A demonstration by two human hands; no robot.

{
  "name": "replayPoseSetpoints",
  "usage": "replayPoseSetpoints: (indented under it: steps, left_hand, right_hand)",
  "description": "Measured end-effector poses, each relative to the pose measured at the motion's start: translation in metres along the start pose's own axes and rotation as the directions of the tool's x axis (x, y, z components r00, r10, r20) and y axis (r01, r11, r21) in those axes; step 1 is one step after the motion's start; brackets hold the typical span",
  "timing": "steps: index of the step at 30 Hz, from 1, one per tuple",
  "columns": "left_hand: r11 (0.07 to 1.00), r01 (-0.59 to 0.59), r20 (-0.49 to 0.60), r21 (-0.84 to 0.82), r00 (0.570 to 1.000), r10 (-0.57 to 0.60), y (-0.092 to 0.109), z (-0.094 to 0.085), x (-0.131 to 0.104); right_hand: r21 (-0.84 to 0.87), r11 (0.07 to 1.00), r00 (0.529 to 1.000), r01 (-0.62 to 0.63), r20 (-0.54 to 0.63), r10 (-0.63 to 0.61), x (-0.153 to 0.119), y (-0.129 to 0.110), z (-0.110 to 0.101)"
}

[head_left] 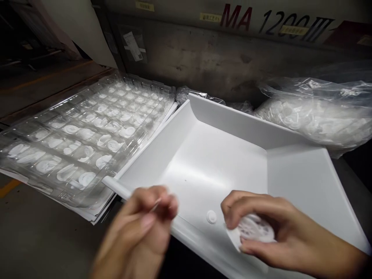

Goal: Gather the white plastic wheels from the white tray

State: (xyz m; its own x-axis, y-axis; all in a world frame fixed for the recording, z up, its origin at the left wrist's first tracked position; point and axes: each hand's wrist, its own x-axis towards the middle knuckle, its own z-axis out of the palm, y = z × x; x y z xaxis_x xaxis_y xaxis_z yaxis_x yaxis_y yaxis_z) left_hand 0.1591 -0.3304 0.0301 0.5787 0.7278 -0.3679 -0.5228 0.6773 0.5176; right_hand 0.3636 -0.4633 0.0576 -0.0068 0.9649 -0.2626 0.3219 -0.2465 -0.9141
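Left hand is nearest the lens, blurred, fingers curled in with thumb and fingertips pinched on a thin pale sliver; can't tell what that is. The hand sits over the near-left corner of the white tray, above its front rim.

Small white round cap lies loose on the tray floor, between the two hands, just beside the right-hand fingertips and not touching either hand.

Right hand is closed loosely around a stack of white round parts, thumb under, fingers over the top, resting at the tray's front edge.

Far left: clear blister tray with rows of pockets, most holding white parts, lying on white sheets. Far right, behind the tray: clear plastic bag full of the same white parts. Grey machine panel lettered "MA 1200" runs across the back.
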Motion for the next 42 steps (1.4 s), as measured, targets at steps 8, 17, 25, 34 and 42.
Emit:
replayPoseSetpoints:
  steps: [8, 17, 25, 34, 42]
  left_hand:
    - [0.786, 0.491, 0.089, -0.375, 0.863, -0.497, -0.078, 0.065, 0.016]
    - [0.867, 0.478, 0.113, -0.143, 0.878, -0.465, -0.072, 0.058, 0.011]
    - [0.814, 0.565, 0.387, -0.136, 0.787, -0.481, -0.073, 0.053, 0.015]
    - [0.805, 0.561, 0.274, -0.194, 0.819, -0.504, -0.075, 0.05, 0.014]
    - [0.811, 0.536, 0.256, -0.234, 0.839, -0.481, -0.072, 0.049, 0.013]
  right_hand:
    - [-0.035, 0.999, 0.986, -0.007, -0.166, 0.001, 0.02, -0.024, 0.001]
    - [-0.017, 0.999, 0.958, 0.038, -0.283, -0.041, 0.004, -0.015, 0.001]
    - [-0.233, 0.97, 0.947, 0.07, -0.291, -0.139, 0.003, -0.005, 0.001]
    - [-0.327, 0.944, 0.878, 0.049, -0.436, -0.197, 0.001, 0.003, -0.011]
    - [-0.272, 0.961, 0.898, 0.046, -0.409, -0.159, 0.001, 0.004, -0.016]
